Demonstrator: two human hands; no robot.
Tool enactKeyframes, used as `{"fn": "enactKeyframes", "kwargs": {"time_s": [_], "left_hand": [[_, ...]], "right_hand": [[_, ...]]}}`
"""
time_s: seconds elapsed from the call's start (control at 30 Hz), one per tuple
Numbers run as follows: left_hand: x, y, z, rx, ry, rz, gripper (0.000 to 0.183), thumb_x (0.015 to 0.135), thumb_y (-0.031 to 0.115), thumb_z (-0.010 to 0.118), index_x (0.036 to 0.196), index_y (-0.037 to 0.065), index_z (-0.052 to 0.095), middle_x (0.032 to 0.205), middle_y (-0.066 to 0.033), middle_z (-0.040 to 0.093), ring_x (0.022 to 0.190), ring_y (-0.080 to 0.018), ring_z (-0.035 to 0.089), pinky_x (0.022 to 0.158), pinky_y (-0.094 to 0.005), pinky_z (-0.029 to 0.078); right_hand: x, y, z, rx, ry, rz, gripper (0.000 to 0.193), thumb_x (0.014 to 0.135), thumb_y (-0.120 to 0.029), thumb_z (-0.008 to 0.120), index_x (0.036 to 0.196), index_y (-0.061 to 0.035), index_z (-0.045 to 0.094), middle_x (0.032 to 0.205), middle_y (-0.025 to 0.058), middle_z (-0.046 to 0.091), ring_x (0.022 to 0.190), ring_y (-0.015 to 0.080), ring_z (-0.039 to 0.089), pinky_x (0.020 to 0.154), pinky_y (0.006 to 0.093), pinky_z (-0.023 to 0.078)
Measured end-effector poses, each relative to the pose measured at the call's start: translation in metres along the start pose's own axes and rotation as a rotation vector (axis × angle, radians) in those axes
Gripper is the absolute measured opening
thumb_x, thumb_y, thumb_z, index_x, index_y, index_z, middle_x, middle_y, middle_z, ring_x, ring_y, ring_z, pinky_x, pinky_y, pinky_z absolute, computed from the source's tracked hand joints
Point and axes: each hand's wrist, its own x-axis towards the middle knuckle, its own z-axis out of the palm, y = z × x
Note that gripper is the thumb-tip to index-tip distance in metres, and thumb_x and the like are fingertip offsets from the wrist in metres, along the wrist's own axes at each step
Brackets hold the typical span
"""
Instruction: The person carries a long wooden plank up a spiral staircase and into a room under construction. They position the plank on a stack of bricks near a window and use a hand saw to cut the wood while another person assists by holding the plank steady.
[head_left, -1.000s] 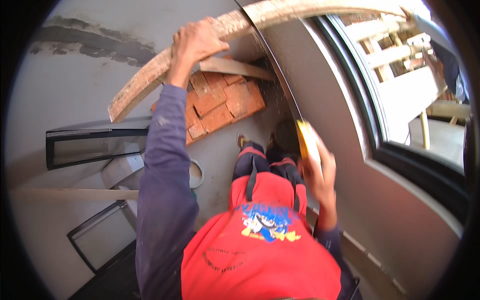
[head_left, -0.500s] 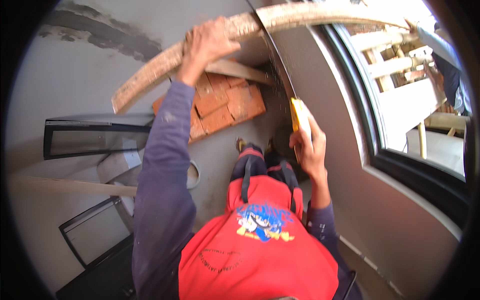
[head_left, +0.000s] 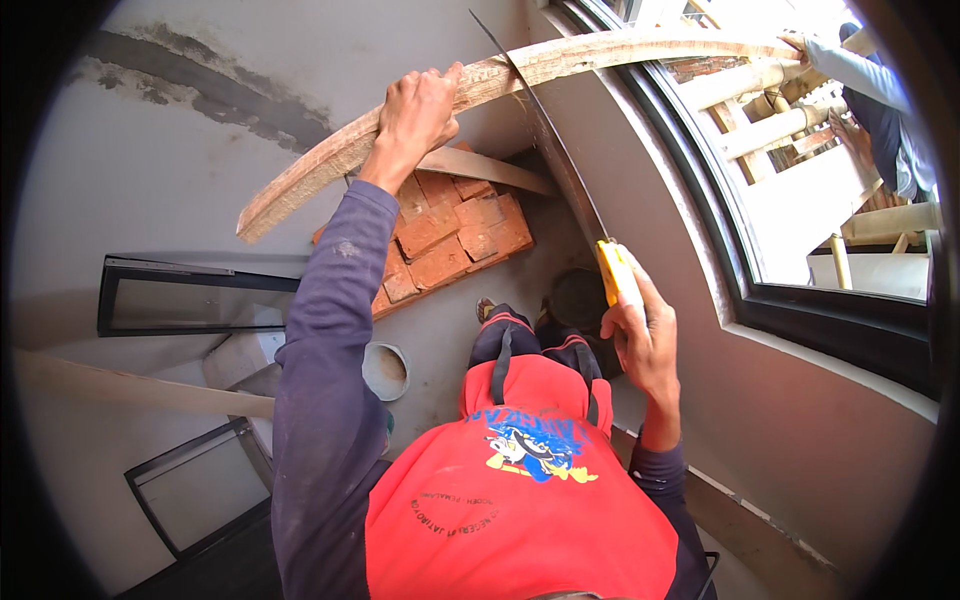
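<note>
A long wooden plank [head_left: 590,52], bent by the lens, runs from the left out through the window opening. My left hand [head_left: 415,120] is closed over its top, left of the cut. In my right hand [head_left: 640,325] is the yellow handle of a handsaw [head_left: 560,150]. The saw blade crosses the plank at a slant, its teeth in the wood and its tip beyond the far edge. Outside the window, a co-worker's hand [head_left: 797,44] touches the plank's far end.
Stacked orange bricks [head_left: 440,240] lie below the plank. A round bucket [head_left: 386,371] and dark-framed panels [head_left: 190,298] are at the left. On the right stands a wall with a black window frame [head_left: 745,270]; bamboo poles [head_left: 780,130] show outside.
My right hand has drawn the saw a little back toward me and to the right. The left hand keeps its grip on the plank; the whole view has shifted slightly.
</note>
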Motion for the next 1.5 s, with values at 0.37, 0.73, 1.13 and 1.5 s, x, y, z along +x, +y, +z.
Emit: {"fn": "enactKeyframes", "kwargs": {"time_s": [0.37,0.73,1.13,1.5], "left_hand": [[0.018,-0.025,-0.011,-0.309,-0.199,-0.066,0.058,0.060,0.008,0.054,0.116,0.014,0.068,0.087,-0.0232,0.066,0.084,-0.0427,0.063,0.080,-0.0452,0.051],[0.029,-0.026,-0.006,-0.230,-0.274,-0.088,0.045,0.059,0.012,0.057,0.103,0.010,0.070,0.083,-0.0236,0.066,0.083,-0.0434,0.062,0.077,-0.0461,0.051],[0.025,-0.022,-0.016,-0.276,-0.253,-0.102,0.048,0.063,0.017,0.063,0.110,0.007,0.068,0.086,-0.0223,0.068,0.086,-0.0403,0.065,0.079,-0.0438,0.053],[0.014,-0.014,-0.007,-0.073,-0.100,-0.131,0.044,0.074,0.032,0.075,0.112,0.011,0.069,0.072,-0.0147,0.070,0.065,-0.0296,0.070,0.063,-0.0403,0.058]], "right_hand": [[0.000,-0.039,-0.008,-0.036,-0.049,-0.065,0.045,0.098,-0.017,0.045,0.137,0.0034,0.046,0.065,0.0066,0.057,0.054,0.0094,0.055,0.055,0.0264,0.045],[-0.004,-0.047,0.000,-0.125,-0.037,-0.043,0.044,0.099,-0.020,0.046,0.138,0.0026,0.046,0.064,0.0049,0.056,0.054,0.0109,0.056,0.055,0.0265,0.045],[0.000,-0.028,0.000,-0.079,-0.019,-0.051,0.046,0.098,-0.020,0.047,0.138,0.0022,0.047,0.063,0.0039,0.055,0.054,0.0090,0.054,0.055,0.0247,0.044],[-0.007,-0.036,0.003,-0.073,-0.043,-0.043,0.045,0.098,-0.016,0.045,0.138,0.0040,0.045,0.065,0.0044,0.058,0.055,0.0085,0.055,0.055,0.0241,0.045]]}}
